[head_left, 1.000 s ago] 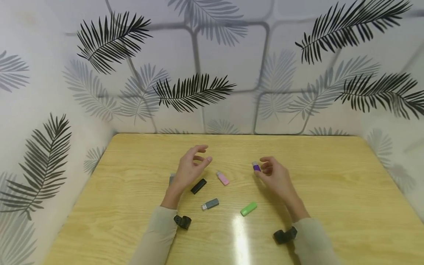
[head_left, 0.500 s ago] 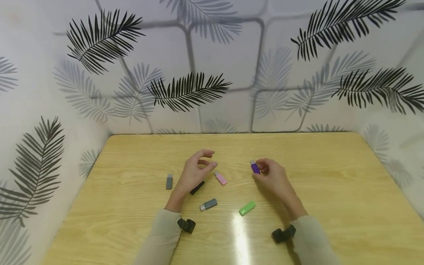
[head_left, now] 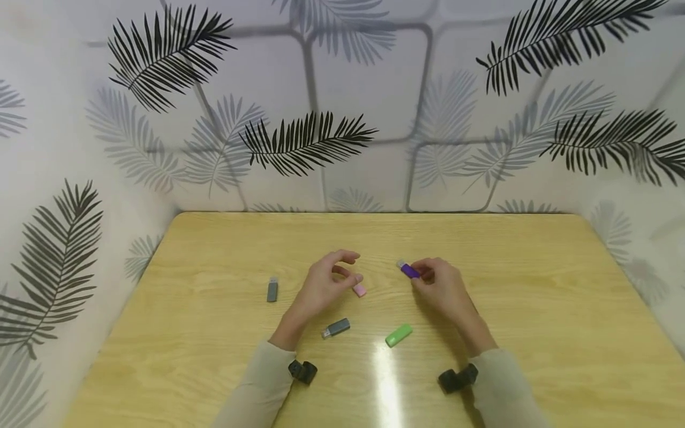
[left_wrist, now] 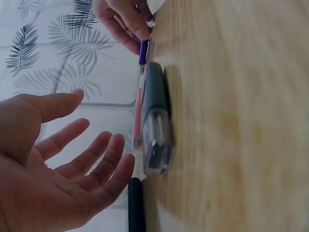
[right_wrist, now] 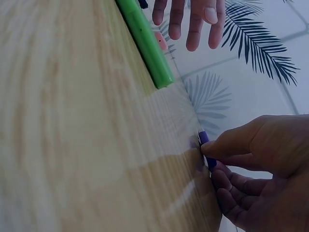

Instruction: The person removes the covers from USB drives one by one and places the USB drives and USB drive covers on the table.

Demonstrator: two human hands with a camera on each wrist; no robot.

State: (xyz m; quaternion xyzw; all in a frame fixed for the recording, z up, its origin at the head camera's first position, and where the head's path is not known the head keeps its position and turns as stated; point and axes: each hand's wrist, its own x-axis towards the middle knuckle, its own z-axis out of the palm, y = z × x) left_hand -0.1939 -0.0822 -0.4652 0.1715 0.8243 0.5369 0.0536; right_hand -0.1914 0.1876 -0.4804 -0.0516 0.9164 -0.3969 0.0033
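Observation:
Between thumb and fingers my right hand (head_left: 443, 286) pinches a purple USB flash drive (head_left: 409, 270), low at the tabletop, its metal plug pointing left and away. My left hand (head_left: 323, 284) hovers with loosely bent, spread fingers and holds nothing. Beneath its fingertips lies a pink USB flash drive (head_left: 360, 290), partly covered in the head view. A black flash drive (left_wrist: 136, 205), hidden by the left hand from above, shows below the fingers in the left wrist view. In that same view a grey flash drive (left_wrist: 155, 92) looms large in front of the palm.
Nearer my body on the wooden table (head_left: 182, 333) lie that grey drive and a green flash drive (head_left: 398, 335). Another grey flash drive (head_left: 272, 290) rests left of my left hand. A leaf-patterned wall covering (head_left: 364, 172) rises behind the table's far edge.
My left hand has shifted right and slightly nearer, now covering the black flash drive and part of the pink one. Between my right fingers, the purple flash drive has turned, its plug swinging leftward.

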